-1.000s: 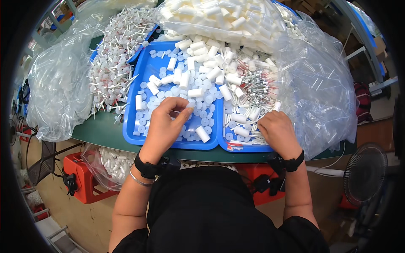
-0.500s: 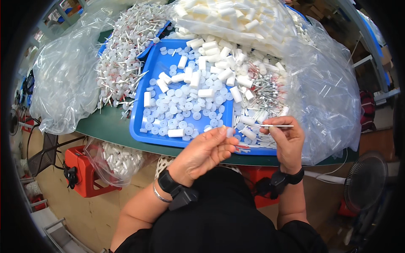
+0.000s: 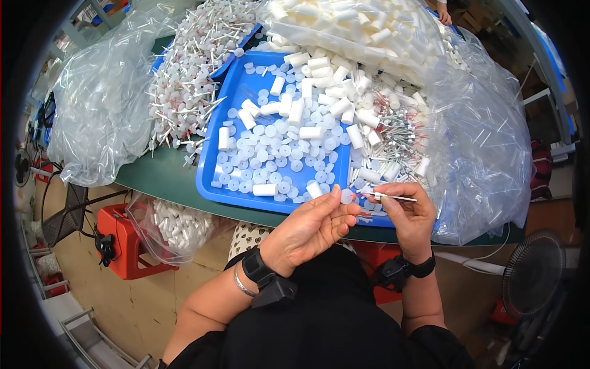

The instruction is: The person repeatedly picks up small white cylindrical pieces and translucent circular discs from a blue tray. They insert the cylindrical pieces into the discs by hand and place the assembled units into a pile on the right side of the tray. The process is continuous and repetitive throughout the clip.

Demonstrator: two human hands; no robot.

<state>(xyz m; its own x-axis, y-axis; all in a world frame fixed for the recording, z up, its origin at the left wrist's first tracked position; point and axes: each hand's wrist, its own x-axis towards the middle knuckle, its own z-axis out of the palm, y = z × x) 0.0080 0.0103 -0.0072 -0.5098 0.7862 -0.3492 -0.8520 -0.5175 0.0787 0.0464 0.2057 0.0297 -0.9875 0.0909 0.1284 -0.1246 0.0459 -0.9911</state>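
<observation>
Between the fingertips of my left hand (image 3: 310, 229) is a small translucent white plastic disc (image 3: 346, 196). My right hand (image 3: 413, 224) pinches a thin white stick-like part with thin wires (image 3: 398, 197), held level with its wired end toward the disc. The two pieces are close; whether they touch I cannot tell. Just beyond my hands lies a blue tray (image 3: 209, 178) with many similar discs (image 3: 264, 154) and white foam-like cylinders (image 3: 296, 112). A heap of thin wired parts (image 3: 399, 132) lies at the tray's right side.
At the back left, assembled stick-and-disc parts (image 3: 184, 92) are piled high. A clear bag of white cylinders (image 3: 369, 31) sits at the back. Plastic bags (image 3: 98, 123) flank the green table (image 3: 160, 178). A red stool (image 3: 120, 237) and fan (image 3: 533, 270) stand below. Another person's hand (image 3: 444, 12) shows far right.
My hands have come closer together, bringing the disc and the stick-like part near each other. The view has shifted slightly. Another person's hand has appeared at the top right.
</observation>
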